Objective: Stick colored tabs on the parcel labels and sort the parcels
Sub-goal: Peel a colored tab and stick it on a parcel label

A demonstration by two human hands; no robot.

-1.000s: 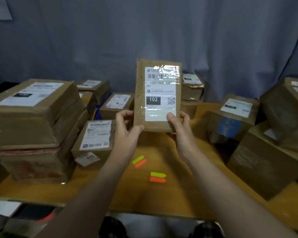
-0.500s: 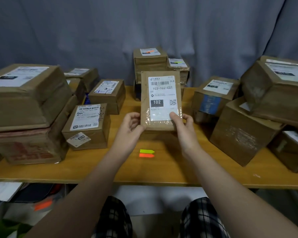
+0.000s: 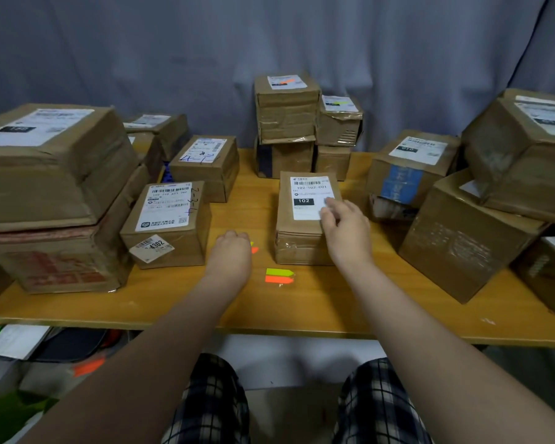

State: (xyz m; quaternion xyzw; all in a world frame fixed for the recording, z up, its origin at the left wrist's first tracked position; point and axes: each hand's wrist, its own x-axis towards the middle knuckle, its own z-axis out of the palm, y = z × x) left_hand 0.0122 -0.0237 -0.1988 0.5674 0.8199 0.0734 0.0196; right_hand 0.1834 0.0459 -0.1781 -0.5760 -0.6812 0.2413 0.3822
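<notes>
Small brown cardboard parcel (image 3: 297,238), taped closed, lies flat at table centre. Its white label marked 102 (image 3: 306,195) faces up.

Right hand (image 3: 346,233): fingers loosely spread, tips resting on the label's lower right corner.

Left hand (image 3: 233,253): knuckles up at the parcel's 8 o'clock, covering most of a yellow-and-orange tab pair (image 3: 254,250). I cannot tell whether it pinches them.

Second pair of arrow-shaped tabs, yellow-green beside orange (image 3: 279,276), lies at the parcel's 6 o'clock.

Sealed brown boxes are piled at 9 o'clock (image 3: 52,168), 12 o'clock (image 3: 285,120) and 3 o'clock (image 3: 494,193).

Light wooden table (image 3: 302,312); grey curtain (image 3: 173,59) behind.
</notes>
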